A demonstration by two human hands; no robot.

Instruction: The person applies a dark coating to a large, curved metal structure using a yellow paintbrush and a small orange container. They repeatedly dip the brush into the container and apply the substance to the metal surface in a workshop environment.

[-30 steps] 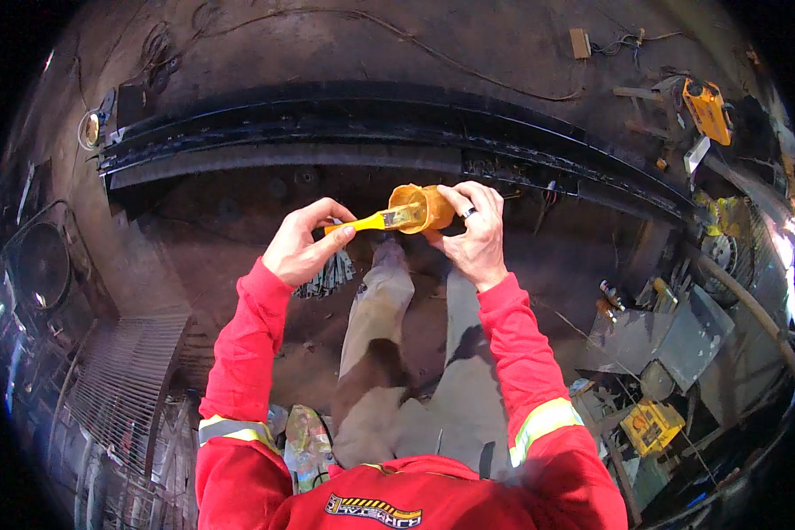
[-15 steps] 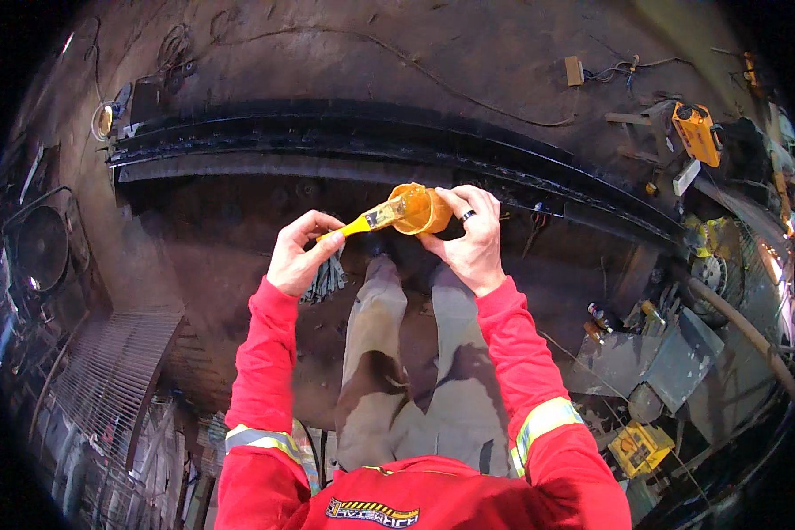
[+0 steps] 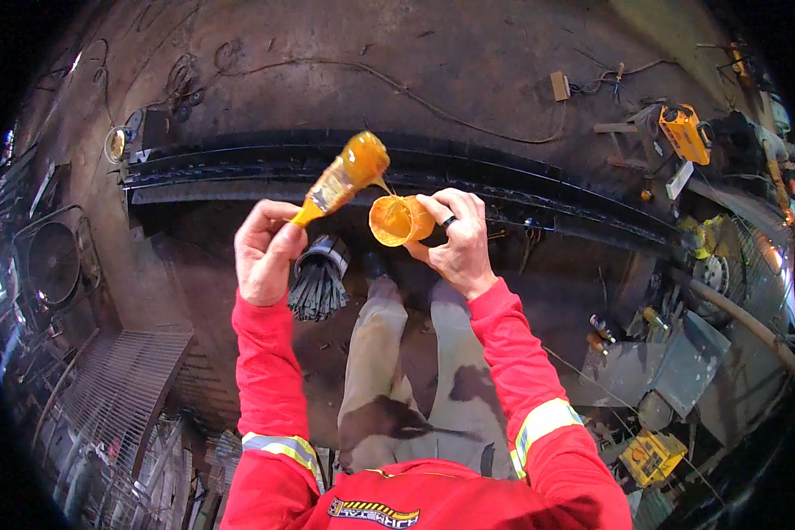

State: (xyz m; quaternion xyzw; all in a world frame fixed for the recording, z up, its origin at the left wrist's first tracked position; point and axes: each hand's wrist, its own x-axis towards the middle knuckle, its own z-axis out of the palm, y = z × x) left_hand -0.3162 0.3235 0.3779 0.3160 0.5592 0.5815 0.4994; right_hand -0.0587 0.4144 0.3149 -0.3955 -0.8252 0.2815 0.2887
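Between the fingers of my left hand (image 3: pixel 267 252) is the yellow handle of a paintbrush (image 3: pixel 334 184), tilted up and to the right. Its bristles are loaded with thick, glossy amber paste, and a strand of it hangs down toward an orange cup (image 3: pixel 392 222). My right hand (image 3: pixel 458 238), with a dark ring on one finger, grips that cup at its right side. The cup's mouth is tipped toward me and its inside is coated orange. Beyond both hands runs a long black metal beam (image 3: pixel 265 164).
A bucket of thin metal strips (image 3: pixel 320 287) stands below my left hand, beside my legs. At the left lies a wire grille (image 3: pixel 124 375). A cable (image 3: pixel 424 99) crosses the floor beyond the beam. To the right are a yellow case (image 3: pixel 685 134), metal sheets (image 3: pixel 691 364) and a yellow box (image 3: pixel 652 458).
The brush has come out of the cup, up and to the left with my left hand. My right hand has shifted slightly left and turned the cup's mouth toward me.
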